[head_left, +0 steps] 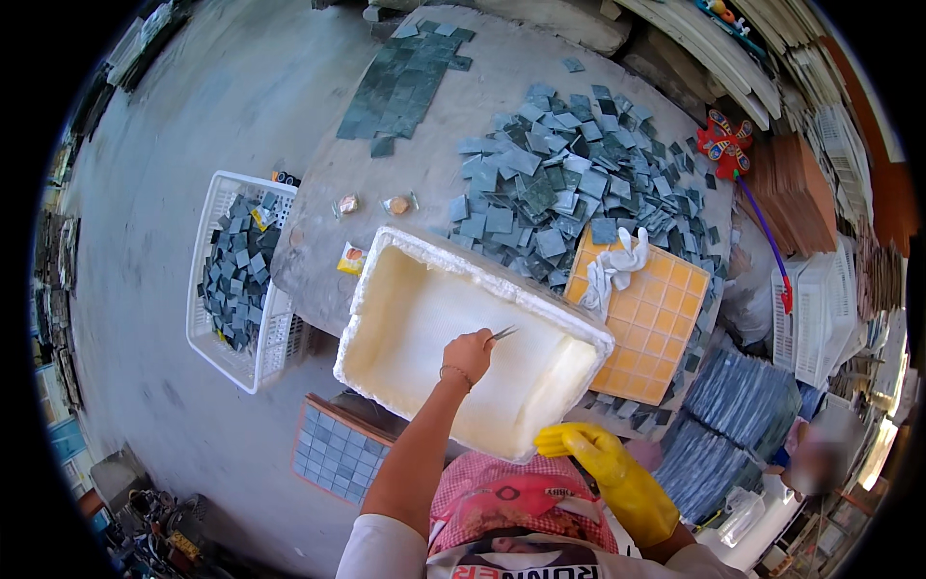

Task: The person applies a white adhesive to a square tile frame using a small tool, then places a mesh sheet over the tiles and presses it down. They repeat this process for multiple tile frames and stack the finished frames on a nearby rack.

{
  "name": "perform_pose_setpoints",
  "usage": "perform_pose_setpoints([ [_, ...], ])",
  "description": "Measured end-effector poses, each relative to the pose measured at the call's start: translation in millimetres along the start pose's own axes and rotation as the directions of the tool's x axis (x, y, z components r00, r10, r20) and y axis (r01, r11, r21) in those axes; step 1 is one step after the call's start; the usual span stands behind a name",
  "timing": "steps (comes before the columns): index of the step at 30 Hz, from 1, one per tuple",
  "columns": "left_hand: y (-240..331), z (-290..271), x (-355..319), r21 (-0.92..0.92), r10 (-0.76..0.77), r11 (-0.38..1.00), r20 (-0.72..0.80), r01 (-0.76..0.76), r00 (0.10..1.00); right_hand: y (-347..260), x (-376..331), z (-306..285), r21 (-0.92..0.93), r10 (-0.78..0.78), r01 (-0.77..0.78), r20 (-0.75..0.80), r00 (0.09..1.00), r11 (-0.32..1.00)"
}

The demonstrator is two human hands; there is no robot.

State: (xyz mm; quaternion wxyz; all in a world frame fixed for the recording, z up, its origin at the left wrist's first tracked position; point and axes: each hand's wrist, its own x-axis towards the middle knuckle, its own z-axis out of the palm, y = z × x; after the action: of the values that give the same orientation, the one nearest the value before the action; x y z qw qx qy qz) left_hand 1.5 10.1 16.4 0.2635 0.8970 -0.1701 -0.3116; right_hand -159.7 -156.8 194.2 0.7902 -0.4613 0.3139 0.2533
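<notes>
My bare left hand [469, 356], a thin bracelet at its wrist, is closed around a small pointed metal tool [503, 333]. It is over the white foam box [424, 253], and the tool's grip is hidden in my fist. The box lies tilted across my front, its inside stained yellowish. My right hand [600, 454] wears a yellow rubber glove, its fingers closed over the box's near right corner. Behind the box's right side, a white cloth glove [617, 265] lies on an orange gridded tray [648, 323].
Loose grey-green stone tiles [540, 193] are heaped on the table beyond the box. Others lie in a flat patch [410, 82] farther left. A white basket [220, 355] of small tiles stands left. A framed tile sheet [333, 452] leans below. Stacked dark slabs [733, 415] are right.
</notes>
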Motion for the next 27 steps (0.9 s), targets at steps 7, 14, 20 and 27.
perform_pose_setpoints([
  [7,5.5,9.1,16.8,0.026,-0.007,1.000,0.031,0.006,1.000,5.2,-0.1,-9.5,-0.013,-0.004,0.004,-0.034,0.999,1.000],
  [14,-11.6,8.1,5.4,-0.125,0.136,0.981,-0.082,-0.145,0.987,16.7,2.5,-11.2,-0.001,-0.037,0.037,-0.035,0.999,0.999],
  [20,-22.2,-9.7,-10.7,-0.264,0.200,0.937,-0.126,-0.228,0.972,27.8,6.3,-15.2,0.019,-0.135,0.137,-0.085,0.987,0.990],
  [27,-44.2,-39.6,-36.1,-0.322,0.215,0.916,-0.106,-0.238,0.971,36.9,41.9,12.4,-0.531,-0.401,0.252,-0.184,0.898,0.809],
])
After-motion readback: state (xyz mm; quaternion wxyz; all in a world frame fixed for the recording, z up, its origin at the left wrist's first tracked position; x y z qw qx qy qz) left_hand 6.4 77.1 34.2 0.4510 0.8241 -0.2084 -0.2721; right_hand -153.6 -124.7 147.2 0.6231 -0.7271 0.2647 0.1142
